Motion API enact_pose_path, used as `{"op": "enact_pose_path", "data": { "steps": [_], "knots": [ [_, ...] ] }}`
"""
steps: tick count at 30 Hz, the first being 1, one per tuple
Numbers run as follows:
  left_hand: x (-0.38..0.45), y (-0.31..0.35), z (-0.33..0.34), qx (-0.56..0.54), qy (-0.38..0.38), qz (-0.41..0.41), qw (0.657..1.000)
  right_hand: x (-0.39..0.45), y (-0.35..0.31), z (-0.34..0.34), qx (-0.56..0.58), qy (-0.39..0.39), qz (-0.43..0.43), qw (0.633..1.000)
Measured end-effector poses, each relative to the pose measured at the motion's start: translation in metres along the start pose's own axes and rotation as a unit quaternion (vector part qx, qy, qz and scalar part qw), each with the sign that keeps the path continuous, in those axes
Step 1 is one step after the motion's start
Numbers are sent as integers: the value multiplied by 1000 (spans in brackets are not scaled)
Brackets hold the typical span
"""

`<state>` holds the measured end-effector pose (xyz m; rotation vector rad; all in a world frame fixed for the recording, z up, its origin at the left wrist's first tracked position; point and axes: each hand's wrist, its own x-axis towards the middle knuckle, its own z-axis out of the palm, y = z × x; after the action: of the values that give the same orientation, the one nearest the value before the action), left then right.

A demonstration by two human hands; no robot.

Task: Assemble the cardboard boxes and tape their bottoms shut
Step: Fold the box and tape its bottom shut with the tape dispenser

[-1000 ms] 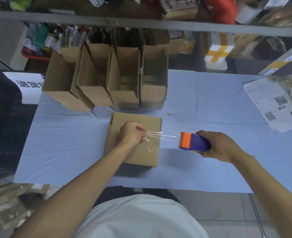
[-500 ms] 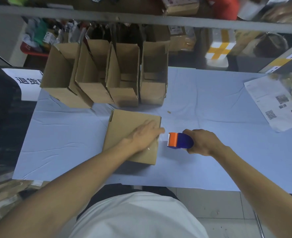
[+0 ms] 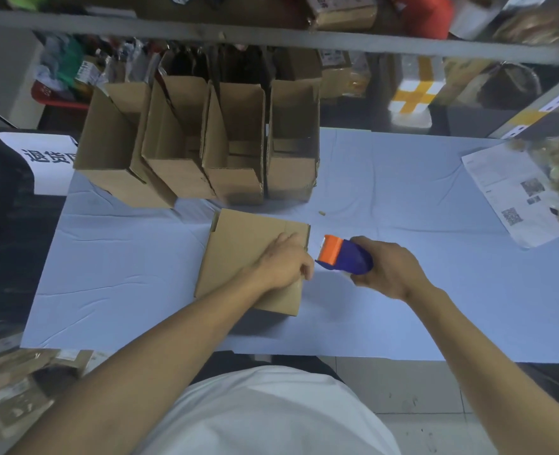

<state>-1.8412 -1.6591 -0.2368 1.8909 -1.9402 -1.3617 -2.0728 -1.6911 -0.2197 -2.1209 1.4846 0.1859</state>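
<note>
A brown cardboard box [image 3: 238,247] stands on the blue table [image 3: 403,290] with its closed bottom facing up. My left hand [image 3: 284,262] presses on the box's right edge, fingers curled over the side. Just right of the box, my right hand [image 3: 390,270] grips a blue and orange tape dispenser [image 3: 342,261], its orange head touching the box's right side. The tape itself is hard to see. Several assembled boxes [image 3: 202,142] stand open-topped in a row behind.
A printed paper sheet [image 3: 508,192] lies at the table's right edge. A white sign with black characters [image 3: 46,156] sits at the left. Cluttered shelves [image 3: 337,37] run along the back. Flattened packaging [image 3: 15,382] is piled on the floor at lower left.
My right hand brought the dispenser left, from well clear of the box up against its right side. My left hand went from pinching the tape end to pressing down at the box's right edge.
</note>
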Motion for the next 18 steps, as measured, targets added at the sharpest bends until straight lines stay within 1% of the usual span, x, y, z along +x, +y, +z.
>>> {"op": "enact_pose_path", "data": {
  "steps": [1, 2, 3, 4, 5, 6, 8, 10, 11, 13, 18],
  "knots": [
    [1, -4, -2, -14, 29, 27, 999, -5, -1, -1, 29, 15, -12, 999],
    [-2, -5, -5, -70, 64, 16, 995, -11, -3, -2, 65, 27, -24, 997],
    [-5, -7, -7, -146, 96, -13, 985, -17, -5, -2, 100, 35, -35, 994],
    [-8, -8, -9, -216, 109, -43, 969, -21, -8, -1, 126, 42, -48, 990],
    [-12, -9, -10, -279, 97, -63, 953, -24, -12, 0, 138, 44, -61, 988],
    [-15, -11, -10, -318, 71, -77, 942, -27, -16, 1, 142, 44, -71, 986],
    [-19, -13, -12, -376, 15, -91, 922, -29, -22, 3, 145, 47, -81, 985],
    [-24, -14, -15, -438, -4, -94, 894, -30, -26, 6, 147, 45, -86, 984],
    [-25, -15, -16, -465, -4, -95, 880, -31, -27, 7, 145, 43, -89, 985],
    [-27, -18, -17, -494, -3, -102, 864, -32, -30, 9, 136, 38, -94, 986],
    [-30, -18, -17, -488, -17, -114, 865, -32, -32, 12, 132, 42, -100, 985]
  ]
}}
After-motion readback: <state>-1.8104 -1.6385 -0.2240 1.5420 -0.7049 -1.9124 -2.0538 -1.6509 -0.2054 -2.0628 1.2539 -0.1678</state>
